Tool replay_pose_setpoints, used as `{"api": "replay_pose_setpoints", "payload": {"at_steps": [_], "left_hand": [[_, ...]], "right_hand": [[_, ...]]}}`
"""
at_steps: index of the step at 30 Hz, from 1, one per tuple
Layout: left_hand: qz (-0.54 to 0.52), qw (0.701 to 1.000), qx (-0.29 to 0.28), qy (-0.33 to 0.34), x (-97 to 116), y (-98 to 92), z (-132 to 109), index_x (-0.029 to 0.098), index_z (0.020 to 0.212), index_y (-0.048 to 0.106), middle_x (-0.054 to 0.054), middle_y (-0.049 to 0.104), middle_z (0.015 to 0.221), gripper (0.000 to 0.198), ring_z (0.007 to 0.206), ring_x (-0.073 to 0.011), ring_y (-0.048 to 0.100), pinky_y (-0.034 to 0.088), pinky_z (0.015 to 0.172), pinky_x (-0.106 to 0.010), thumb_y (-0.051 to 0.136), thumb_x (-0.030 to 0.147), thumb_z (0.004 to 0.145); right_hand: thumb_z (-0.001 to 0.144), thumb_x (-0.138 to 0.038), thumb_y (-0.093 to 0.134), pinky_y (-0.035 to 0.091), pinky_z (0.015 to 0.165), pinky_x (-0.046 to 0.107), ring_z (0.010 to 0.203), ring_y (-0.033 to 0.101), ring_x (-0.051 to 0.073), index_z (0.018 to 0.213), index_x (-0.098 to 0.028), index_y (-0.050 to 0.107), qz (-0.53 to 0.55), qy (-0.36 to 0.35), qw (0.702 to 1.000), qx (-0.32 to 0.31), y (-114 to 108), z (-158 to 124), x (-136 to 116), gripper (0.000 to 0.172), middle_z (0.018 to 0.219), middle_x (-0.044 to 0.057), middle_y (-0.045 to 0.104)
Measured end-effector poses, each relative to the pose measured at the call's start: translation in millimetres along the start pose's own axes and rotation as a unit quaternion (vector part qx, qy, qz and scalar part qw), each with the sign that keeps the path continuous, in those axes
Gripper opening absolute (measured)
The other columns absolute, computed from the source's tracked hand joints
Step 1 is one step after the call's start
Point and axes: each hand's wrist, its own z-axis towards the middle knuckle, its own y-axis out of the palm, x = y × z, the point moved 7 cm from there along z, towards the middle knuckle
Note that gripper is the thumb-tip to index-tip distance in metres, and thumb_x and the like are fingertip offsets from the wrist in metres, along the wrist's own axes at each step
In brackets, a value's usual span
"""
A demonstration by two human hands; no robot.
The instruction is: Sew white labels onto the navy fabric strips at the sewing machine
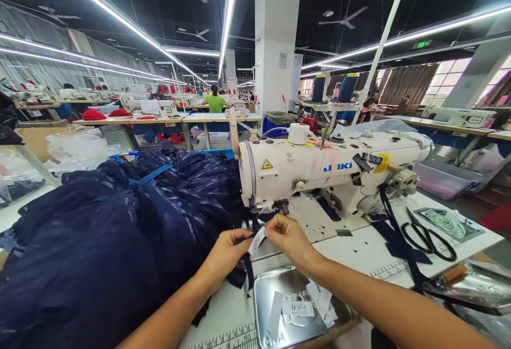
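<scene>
Pinched between both hands is a small white printed label (256, 242), curved a little and held just in front of the sewing machine's needle area. My left hand (227, 253) grips its left side together with a dark strip of fabric, though the fingers partly cover the strip. At the label's upper right end, my right hand (290, 240) closes thumb and fingertips on it. The white sewing machine (295, 165) stands directly beyond. Below my hands, a metal tray (263, 312) holds several white labels (297, 308). The needle itself is hidden.
A large heap of navy garments (120, 232) covers the left side. Black scissors (429, 240) lie at right beside a navy strip (399, 232) and a pad with pale green cord (445, 222). Thread cones (347, 88) stand behind. A person in green (215, 103) sits farther back.
</scene>
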Motion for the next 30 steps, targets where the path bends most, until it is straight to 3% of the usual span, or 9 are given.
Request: {"api": "replay_pose_setpoints", "payload": {"at_steps": [11,20,30], "left_hand": [[0.038,0.999,0.038,0.007,-1,-1.3,1,0.013,0.060,0.060,0.005,0.046,0.050,0.033,0.044,-0.0060,0.036,0.027,0.043,-0.019,0.067,0.044,0.052],[0.032,0.999,0.006,-0.017,-8,0.0,4,0.012,0.062,0.060,0.004,0.049,0.051,0.033,0.045,-0.0068,0.039,0.029,0.042,-0.019,0.068,0.043,0.052],[0.063,0.998,-0.007,-0.027,-6,-0.2,11,0.014,0.059,0.058,0.006,0.047,0.047,0.037,0.042,-0.0067,0.037,0.028,0.041,-0.019,0.069,0.047,0.047]], "right_hand": [[0.053,-0.021,0.057,0.035,0.065,0.025,0.063,0.046,0.011,0.053,-0.018,0.044,0.021,0.028,0.999,0.025,4,-7,2,0.014,0.065,-0.003,0.051],[0.057,-0.027,0.060,0.032,0.062,0.024,0.056,0.041,0.009,0.059,-0.016,0.054,0.010,0.106,0.994,-0.039,4,-7,11,0.013,0.055,-0.005,0.048],[0.063,-0.019,0.057,0.032,0.055,0.021,0.054,0.039,0.008,0.059,-0.017,0.051,-0.022,0.056,0.998,-0.019,4,-5,21,0.008,0.054,-0.006,0.044]]}}
